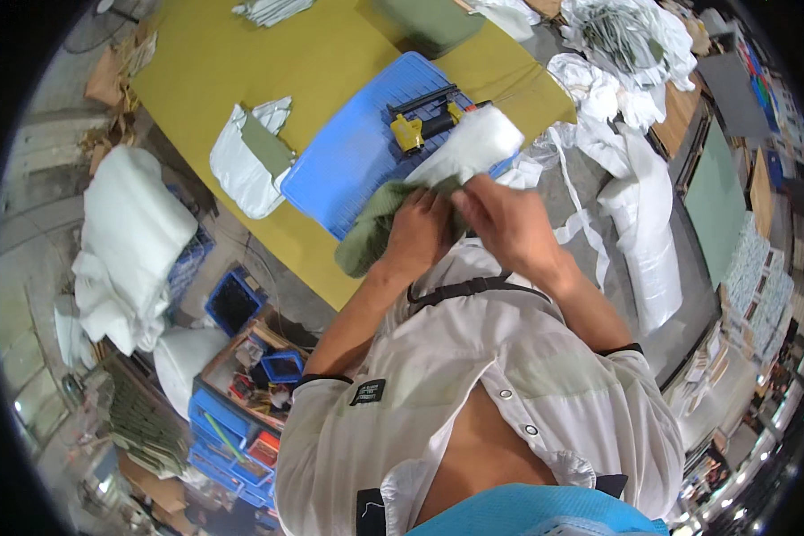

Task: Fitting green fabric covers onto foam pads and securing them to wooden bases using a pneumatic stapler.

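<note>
In a cluttered workroom, a mustard-yellow table point(223, 76) spreads beneath a blue plastic crate point(326, 179), with bunched green fabric point(364, 237) at the crate's near edge and white padding point(487, 143) over its right side beside a yellow-and-black tool point(406, 134). In an apparent covering step, the next move seemingly calling for steadiness, the left hand point(420, 234) clutches the fabric; the right hand point(511, 223) curls alongside, its hold unclear

1. Shirt point(438, 357): off-white, open-necked; clock centred on it, 12 toward the picture's top.
2. 9 o'clock: dark rectangular patch point(367, 392), pale lettering.
3. 4 o'clock, near centre: round, ringed snaps point(506, 393).
4. Sleeve ends: dark bands point(322, 379), 9 and 3 o'clock.
5. 12 o'clock: black buckled strap point(466, 288).
6. 5 o'clock: light-blue fabric point(545, 514).
</note>
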`<control>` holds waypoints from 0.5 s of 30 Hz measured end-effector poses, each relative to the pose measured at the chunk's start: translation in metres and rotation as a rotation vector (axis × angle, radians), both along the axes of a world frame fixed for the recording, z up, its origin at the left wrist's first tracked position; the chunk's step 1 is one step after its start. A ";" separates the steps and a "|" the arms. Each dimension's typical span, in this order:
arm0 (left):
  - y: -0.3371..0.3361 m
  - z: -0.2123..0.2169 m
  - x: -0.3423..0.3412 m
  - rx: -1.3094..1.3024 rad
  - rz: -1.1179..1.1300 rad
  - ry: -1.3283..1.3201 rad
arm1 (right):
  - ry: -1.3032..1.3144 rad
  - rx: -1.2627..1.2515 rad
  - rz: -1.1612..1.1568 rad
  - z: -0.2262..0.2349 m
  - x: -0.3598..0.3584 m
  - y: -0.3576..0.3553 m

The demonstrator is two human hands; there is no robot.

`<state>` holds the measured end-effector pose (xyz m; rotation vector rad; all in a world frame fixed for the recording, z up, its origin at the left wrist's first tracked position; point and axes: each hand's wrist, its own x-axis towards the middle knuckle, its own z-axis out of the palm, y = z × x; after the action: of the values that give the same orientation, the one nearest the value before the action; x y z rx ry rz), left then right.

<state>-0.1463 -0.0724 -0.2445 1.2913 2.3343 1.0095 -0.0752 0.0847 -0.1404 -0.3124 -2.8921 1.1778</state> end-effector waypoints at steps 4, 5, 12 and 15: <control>-0.031 0.019 -0.014 -0.104 -0.242 0.279 | 0.392 -0.169 0.292 0.027 0.006 -0.041; -0.040 0.026 -0.016 -0.047 -0.219 0.212 | 0.469 -0.214 0.329 0.031 0.002 -0.052; -0.039 0.041 -0.040 0.034 -0.239 -0.080 | 0.634 -0.282 0.364 0.046 -0.018 -0.083; -0.017 0.036 -0.047 0.063 -0.260 -0.174 | 0.600 -0.188 0.291 0.042 -0.025 -0.075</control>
<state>-0.1938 -0.0890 -0.2088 1.4237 1.9613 1.0696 -0.1001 0.0097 -0.0985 0.4118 -2.3522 1.2993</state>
